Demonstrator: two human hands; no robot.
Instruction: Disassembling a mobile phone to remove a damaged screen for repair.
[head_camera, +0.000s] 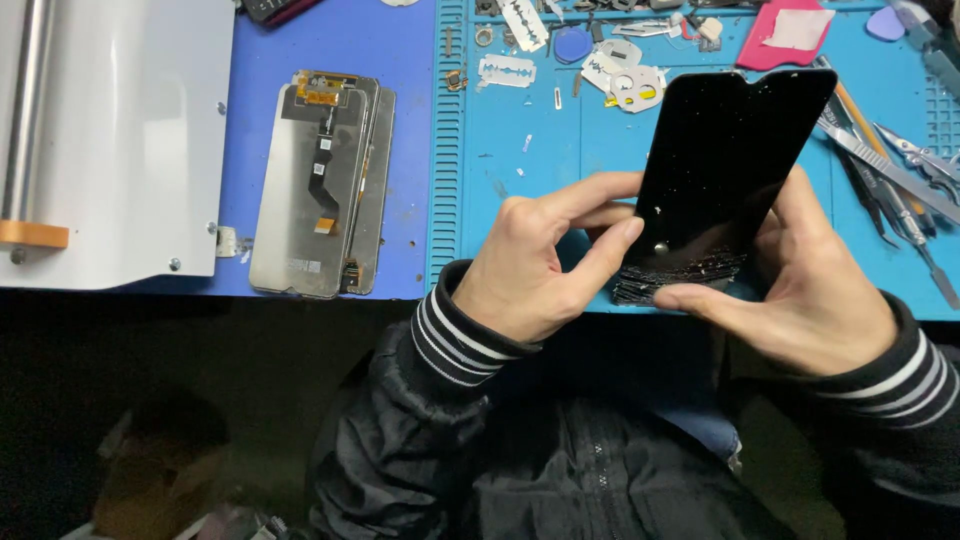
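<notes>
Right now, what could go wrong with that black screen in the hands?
The screen looks shattered along its bottom edge, and the left hand and right hand are bare, so splinters might cut fingers. It is pinched only near that broken end, so it could slip or crack further. Loose razor blades lie on the mat close by, another possible cut.

A light blue rubber work mat (520, 190) lay beside a darker blue mat (400, 40) on the bench, a grey metal machine housing (130, 130) stood at the left, and the floor below was dark.
</notes>
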